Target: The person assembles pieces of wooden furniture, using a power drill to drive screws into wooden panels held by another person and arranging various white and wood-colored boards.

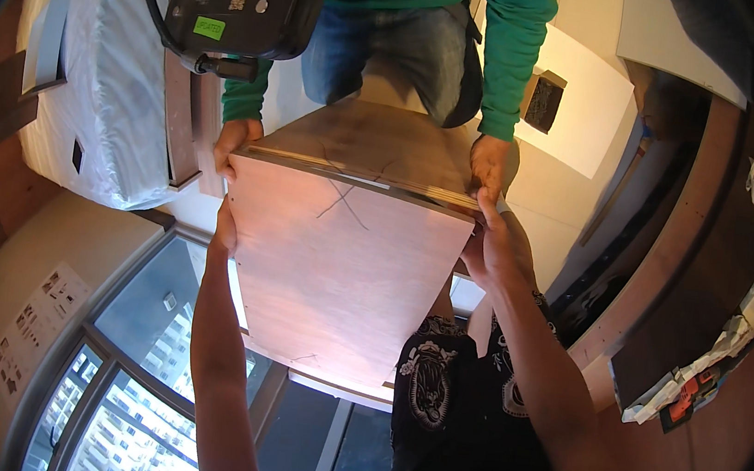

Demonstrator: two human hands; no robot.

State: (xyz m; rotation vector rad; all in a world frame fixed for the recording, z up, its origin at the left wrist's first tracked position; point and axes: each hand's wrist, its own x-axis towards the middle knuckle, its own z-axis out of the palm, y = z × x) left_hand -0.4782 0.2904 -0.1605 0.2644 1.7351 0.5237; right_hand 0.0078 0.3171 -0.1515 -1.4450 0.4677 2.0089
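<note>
A pale wooden panel tilts between two people by a window, a browner board meeting its far edge. The right hand of the person in black shorts grips the far right corner; the left hand lies along the left edge, and I cannot tell whether it is closed. Stiff and likely heavy, the panel seems best held at opposite edges, near the co-worker's hands. Fingers behind and any support underneath are hidden.

Bright glare at the window
</note>
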